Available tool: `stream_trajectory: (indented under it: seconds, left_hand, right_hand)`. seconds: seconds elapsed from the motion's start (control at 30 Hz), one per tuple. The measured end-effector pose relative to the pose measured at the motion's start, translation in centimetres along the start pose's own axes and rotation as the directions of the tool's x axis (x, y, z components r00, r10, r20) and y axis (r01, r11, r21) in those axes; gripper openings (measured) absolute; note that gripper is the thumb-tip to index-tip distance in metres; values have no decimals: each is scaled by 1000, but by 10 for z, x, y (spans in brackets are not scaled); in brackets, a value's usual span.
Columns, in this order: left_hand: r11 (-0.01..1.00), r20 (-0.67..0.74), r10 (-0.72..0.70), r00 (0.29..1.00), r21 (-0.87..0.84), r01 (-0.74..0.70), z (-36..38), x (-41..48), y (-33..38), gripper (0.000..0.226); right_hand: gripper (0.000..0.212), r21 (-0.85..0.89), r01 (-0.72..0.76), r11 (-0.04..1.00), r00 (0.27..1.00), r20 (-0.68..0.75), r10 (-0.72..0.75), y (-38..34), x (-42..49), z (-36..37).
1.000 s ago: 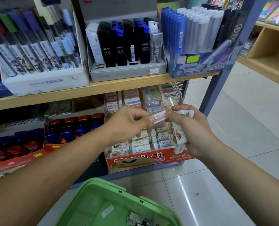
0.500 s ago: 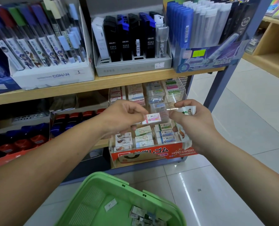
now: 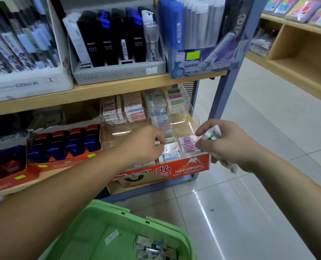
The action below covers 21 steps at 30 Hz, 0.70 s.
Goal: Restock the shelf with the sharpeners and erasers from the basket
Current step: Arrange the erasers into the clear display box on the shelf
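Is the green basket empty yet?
Not empty: the green basket holds several small packets heaped in one corner, plus one lying apart.

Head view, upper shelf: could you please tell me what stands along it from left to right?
White Conan pen box, grey tray of black and blue cases, blue pen display box.

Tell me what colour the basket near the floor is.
The basket is light green, shown best in the head view.

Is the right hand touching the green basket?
Apart. The head view shows the right hand up by the eraser display, with shiny floor between it and the green basket.
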<state>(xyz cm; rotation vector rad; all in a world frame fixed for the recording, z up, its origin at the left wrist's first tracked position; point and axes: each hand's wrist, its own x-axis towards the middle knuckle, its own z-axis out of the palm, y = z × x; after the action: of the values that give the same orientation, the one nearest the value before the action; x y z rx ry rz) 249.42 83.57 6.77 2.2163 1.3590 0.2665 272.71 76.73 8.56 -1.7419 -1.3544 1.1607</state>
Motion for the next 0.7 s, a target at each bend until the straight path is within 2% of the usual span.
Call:
stream_trajectory:
  seconds: [0.07, 0.17, 0.3, 0.37, 0.43, 0.5, 0.57, 0.63, 0.7]
  left_hand:
    - [999, 24, -9, 1000, 45, 8, 2, -1, 0, 19]
    - [1000, -21, 14, 1000, 11, -14, 0, 2, -4, 17]
    - [981, -55, 45, 998, -184, -54, -4, -1, -5, 10]
    - [947, -52, 4, 999, -319, -21, -4, -3, -2, 7]
    - [863, 19, -109, 994, -494, 104, -6, -6, 1, 11]
    - [685, 158, -188, 969, -686, 245, -10, -9, 5, 19]
    - [510, 228, -196, 954, -807, 298, -13, -11, 8, 27]
    - [458, 241, -178, 954, -838, 297, -15, -15, 10, 36]
    - [456, 241, -133, 961, -847, 275, -17, -20, 11, 44]
  right_hand:
    - [17, -29, 3, 1000, 993, 117, 1, 3, -2, 3]
    - [17, -32, -2, 999, 991, 135, 7, 6, 1, 5]
    - [17, 16, -12, 1000, 996, 94, 10, 7, 3, 7]
    - [18, 114, -46, 992, 997, 68, 39, 7, 3, 9]
    - [21, 249, -92, 964, 996, 40, 85, 6, 3, 9]
    - [25, 343, -124, 931, 992, 35, 120, 3, 1, 9]
    - [29, 388, -123, 913, 992, 43, 115, -1, -2, 11]
    - [32, 416, -100, 904, 995, 55, 85, -8, -5, 17]
    - [37, 471, -77, 879, 996, 80, 44, -15, -7, 25]
